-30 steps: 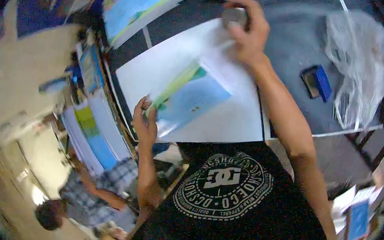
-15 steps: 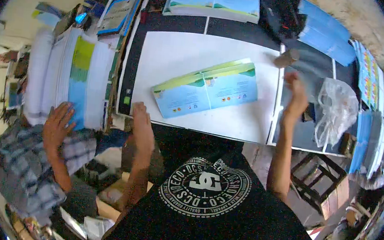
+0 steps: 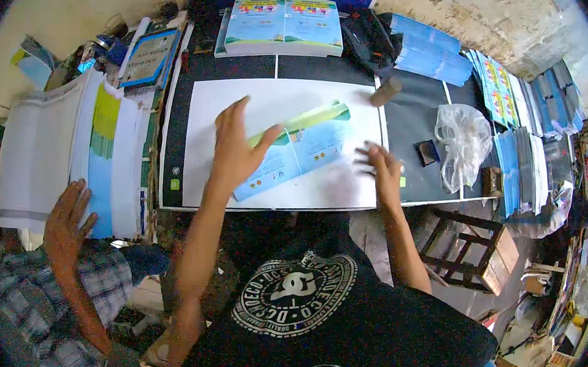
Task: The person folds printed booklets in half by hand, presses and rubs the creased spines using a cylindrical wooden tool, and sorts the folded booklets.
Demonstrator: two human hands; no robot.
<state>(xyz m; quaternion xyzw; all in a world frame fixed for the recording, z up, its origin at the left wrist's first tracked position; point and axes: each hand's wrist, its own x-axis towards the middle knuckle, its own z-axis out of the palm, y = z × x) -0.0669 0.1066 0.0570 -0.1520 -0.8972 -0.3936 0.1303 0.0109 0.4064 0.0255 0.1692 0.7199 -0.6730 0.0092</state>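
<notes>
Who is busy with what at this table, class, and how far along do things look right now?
A person in a black shirt is working over a blue-and-green printed sheet lying on a white board. Their left hand is at the sheet's left end, fingers spread; whether it touches is unclear. The right hand is open beyond the sheet's right end. A brown block stands near the board's far right corner. Nearby, a co-worker's hand rests on stacked paper.

The left hand (image 3: 239, 150) hovered over the blue-green printed sheet (image 3: 300, 153). The right hand (image 3: 383, 173) hung near its right end.
</notes>
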